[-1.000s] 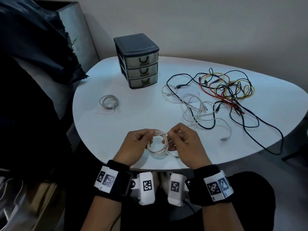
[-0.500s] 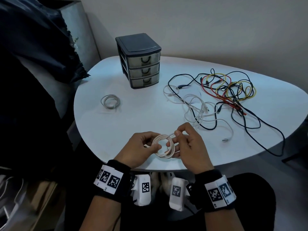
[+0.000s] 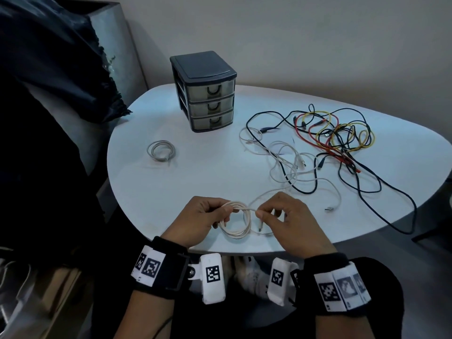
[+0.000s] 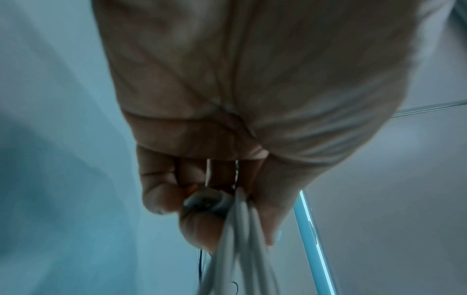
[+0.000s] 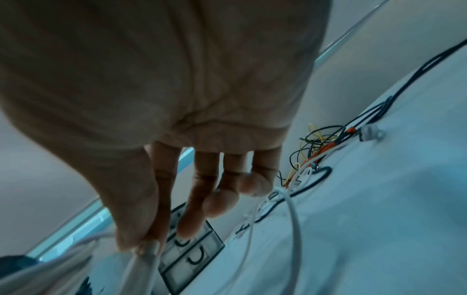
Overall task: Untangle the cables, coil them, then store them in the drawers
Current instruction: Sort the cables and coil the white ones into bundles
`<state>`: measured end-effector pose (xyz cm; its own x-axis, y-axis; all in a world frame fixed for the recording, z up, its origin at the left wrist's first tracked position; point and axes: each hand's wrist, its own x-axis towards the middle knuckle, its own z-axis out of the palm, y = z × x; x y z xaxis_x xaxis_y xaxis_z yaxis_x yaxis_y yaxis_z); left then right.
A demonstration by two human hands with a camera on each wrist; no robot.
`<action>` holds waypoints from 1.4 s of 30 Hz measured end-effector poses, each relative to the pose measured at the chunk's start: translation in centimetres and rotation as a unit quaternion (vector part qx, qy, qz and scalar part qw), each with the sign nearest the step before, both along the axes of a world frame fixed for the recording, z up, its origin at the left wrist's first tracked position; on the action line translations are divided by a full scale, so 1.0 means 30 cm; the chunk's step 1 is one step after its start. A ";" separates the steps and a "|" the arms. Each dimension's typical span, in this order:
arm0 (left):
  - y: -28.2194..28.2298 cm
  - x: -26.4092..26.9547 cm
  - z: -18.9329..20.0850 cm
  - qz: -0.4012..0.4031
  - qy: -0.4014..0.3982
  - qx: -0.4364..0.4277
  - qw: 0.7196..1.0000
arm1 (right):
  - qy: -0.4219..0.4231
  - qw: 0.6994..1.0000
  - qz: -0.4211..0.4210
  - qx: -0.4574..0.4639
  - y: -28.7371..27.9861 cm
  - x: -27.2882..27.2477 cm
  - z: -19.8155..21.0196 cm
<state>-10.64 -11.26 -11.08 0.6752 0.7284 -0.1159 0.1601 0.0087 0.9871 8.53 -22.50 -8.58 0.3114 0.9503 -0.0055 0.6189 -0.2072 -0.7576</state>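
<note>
Near the table's front edge my left hand grips the left side of a white cable coil; the wrist view shows its strands bunched between curled fingers and thumb. My right hand pinches the same cable's loose end beside the coil between thumb and forefinger, seen in the right wrist view as a white cable. A finished white coil lies at the left. The tangle of black, red, yellow and white cables spreads over the right half. The dark three-drawer unit stands at the back, all drawers closed.
The white oval table has bare surface between the drawer unit and my hands. A black cable trails to the right front edge. A white plug end lies right of my right hand. Dark fabric hangs at the left.
The coil has turned from edge-on to lying flatter between my hands. My right hand has moved slightly right and now pinches the cable's free end beside the coil.
</note>
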 end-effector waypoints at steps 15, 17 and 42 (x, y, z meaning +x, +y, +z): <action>-0.001 0.019 0.036 0.034 -0.142 -0.072 0.987 | 0.590 0.806 0.002 0.042 0.067 -0.079 -0.006; 0.001 0.025 0.034 0.066 -0.114 -0.050 0.990 | 0.545 0.837 -0.043 0.041 0.079 -0.088 -0.012; 0.179 -0.120 0.008 0.369 0.096 0.103 0.919 | 0.123 0.991 -0.024 -0.056 0.496 -0.162 0.042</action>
